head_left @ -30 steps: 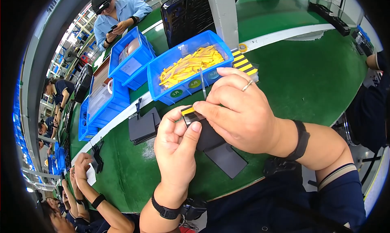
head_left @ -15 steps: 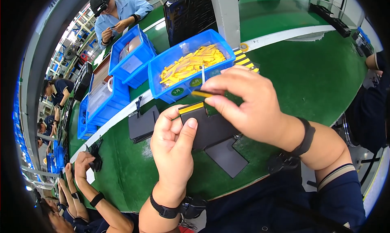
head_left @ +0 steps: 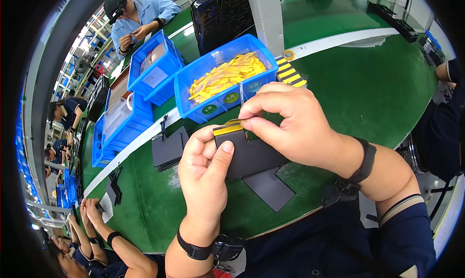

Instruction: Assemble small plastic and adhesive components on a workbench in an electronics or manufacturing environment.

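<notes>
My left hand [head_left: 206,174] is closed on a flat black plate [head_left: 254,157] with a notch in its upper edge, the thumb lying on its face. A yellow strip [head_left: 227,130] runs along the plate's upper left edge. Between thumb and forefinger, my right hand [head_left: 290,120] pinches a thin black-and-yellow strip [head_left: 237,121] right at that edge; whether the two touch is hard to tell. Beneath the held plate, another black notched plate [head_left: 270,188] lies on the green table.
A blue bin [head_left: 226,79] of yellow strips stands beyond my hands. Near it lies a black-and-yellow striped sheet [head_left: 289,73]. Stacked black plates [head_left: 169,149] lie to the left, with more blue bins [head_left: 155,67] behind. Co-workers' hands [head_left: 94,215] are at the lower left.
My right hand has brought its strip down and left to the upper edge of the held plate. At the lower left, a co-worker's hands have moved down, away from some black pieces.
</notes>
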`<state>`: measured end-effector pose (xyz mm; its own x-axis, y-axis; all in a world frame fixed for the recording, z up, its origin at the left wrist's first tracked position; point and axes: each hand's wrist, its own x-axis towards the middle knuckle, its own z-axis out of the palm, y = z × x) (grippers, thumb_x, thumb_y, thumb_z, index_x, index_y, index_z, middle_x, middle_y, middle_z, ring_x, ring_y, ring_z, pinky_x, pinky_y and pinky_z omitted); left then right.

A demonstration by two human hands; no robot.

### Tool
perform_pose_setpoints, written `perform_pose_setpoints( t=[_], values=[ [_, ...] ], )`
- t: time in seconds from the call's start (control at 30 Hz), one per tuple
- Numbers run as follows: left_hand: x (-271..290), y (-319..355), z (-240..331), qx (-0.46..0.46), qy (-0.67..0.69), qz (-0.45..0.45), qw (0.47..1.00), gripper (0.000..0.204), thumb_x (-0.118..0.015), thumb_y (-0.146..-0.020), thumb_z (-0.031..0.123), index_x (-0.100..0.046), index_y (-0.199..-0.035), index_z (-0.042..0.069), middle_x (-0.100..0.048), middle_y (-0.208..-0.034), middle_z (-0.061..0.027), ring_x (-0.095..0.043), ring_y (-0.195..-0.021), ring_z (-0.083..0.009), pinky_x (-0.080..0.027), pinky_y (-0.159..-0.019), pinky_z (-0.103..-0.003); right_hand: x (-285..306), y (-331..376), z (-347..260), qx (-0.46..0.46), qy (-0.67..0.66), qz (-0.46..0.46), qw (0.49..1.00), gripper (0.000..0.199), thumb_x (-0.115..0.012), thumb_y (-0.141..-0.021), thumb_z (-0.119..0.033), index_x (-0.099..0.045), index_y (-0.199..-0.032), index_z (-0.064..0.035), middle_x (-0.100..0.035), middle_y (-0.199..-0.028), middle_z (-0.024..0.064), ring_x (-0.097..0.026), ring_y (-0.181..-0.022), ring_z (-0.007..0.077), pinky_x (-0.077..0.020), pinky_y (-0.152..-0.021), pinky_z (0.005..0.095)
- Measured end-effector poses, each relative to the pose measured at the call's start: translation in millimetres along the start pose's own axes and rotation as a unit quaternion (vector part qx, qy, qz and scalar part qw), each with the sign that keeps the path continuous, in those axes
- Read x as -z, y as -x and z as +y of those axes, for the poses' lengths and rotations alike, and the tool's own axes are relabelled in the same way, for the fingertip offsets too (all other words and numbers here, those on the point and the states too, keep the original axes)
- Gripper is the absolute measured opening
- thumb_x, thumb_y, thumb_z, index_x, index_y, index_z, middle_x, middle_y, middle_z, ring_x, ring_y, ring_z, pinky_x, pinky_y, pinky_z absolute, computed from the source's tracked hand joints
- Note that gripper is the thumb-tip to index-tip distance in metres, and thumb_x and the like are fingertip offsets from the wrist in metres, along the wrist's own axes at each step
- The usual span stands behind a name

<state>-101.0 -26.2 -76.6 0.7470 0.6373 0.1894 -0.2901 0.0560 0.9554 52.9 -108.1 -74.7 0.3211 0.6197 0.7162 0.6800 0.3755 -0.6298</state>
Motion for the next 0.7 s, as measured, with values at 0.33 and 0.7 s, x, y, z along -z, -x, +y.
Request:
perform_pose_setpoints(
  t=[0.33,0.7],
  values=[
    [1.5,0.0,0.1,0.005,0.017,-0.007,1.000,0.024,-0.053,-0.089,0.000,-0.048,-0.113,-0.002,-0.064,-0.105,-0.0115,-0.060,-0.094,-0.0124,-0.046,-0.084,-0.024,-0.4,0.6,0.7,0.081,0.079,0.002,0.994,0.005,-0.062,-0.072,-0.002,-0.059,-0.076,-0.0017,-0.056,-0.072,0.0111,-0.055,-0.071,0.0295,-0.0433,-0.063,0.0384],
    [2.2,-1.8,1.8,0.024,0.020,-0.001,1.000,0.024,-0.051,-0.089,-0.001,-0.048,-0.112,-0.003,-0.064,-0.104,-0.0134,-0.061,-0.094,-0.0139,-0.047,-0.084,-0.024,-0.8,-0.4,1.6,0.036,0.043,-0.001,0.998,0.003,-0.059,-0.075,-0.003,-0.057,-0.077,-0.0012,-0.058,-0.070,0.0120,-0.056,-0.070,0.0297,-0.0447,-0.062,0.0382]
  ],
)
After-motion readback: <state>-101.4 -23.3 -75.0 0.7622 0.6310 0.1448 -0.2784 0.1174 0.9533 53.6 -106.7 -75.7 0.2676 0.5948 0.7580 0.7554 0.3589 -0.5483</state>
